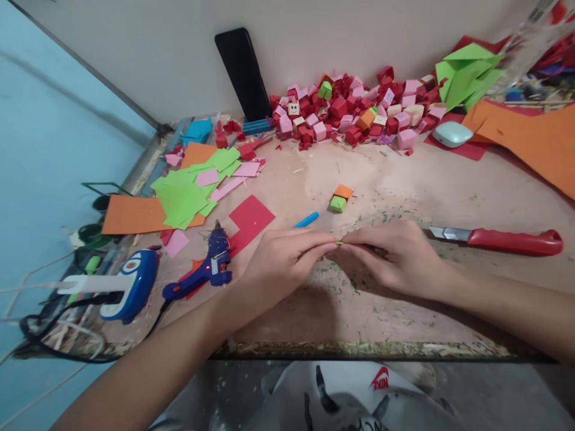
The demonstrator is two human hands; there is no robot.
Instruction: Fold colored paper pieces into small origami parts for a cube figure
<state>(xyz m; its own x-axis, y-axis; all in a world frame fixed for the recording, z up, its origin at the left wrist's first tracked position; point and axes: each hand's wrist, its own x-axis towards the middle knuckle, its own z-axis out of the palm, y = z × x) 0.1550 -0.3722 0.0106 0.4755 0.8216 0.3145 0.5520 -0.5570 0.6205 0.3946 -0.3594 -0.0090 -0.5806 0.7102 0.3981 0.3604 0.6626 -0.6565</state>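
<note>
My left hand (283,260) and my right hand (395,257) meet fingertip to fingertip over the pinkish work board (449,191). Between the pinched fingers is a small green piece of paper (340,243), seen edge-on; most of it is hidden by the fingers. Just behind my left hand a blue pen (306,219) pokes out. Farther back on the board sit a small green cube (338,203) and a small orange cube (344,191), touching each other.
A red-handled utility knife (503,239) lies to the right, blade out. A blue glue gun (211,266) rests at left beside a red paper square (249,221). Green, pink and orange sheets (184,194) lie left. A heap of paper cubes (354,111) and a black phone (242,75) stand against the wall.
</note>
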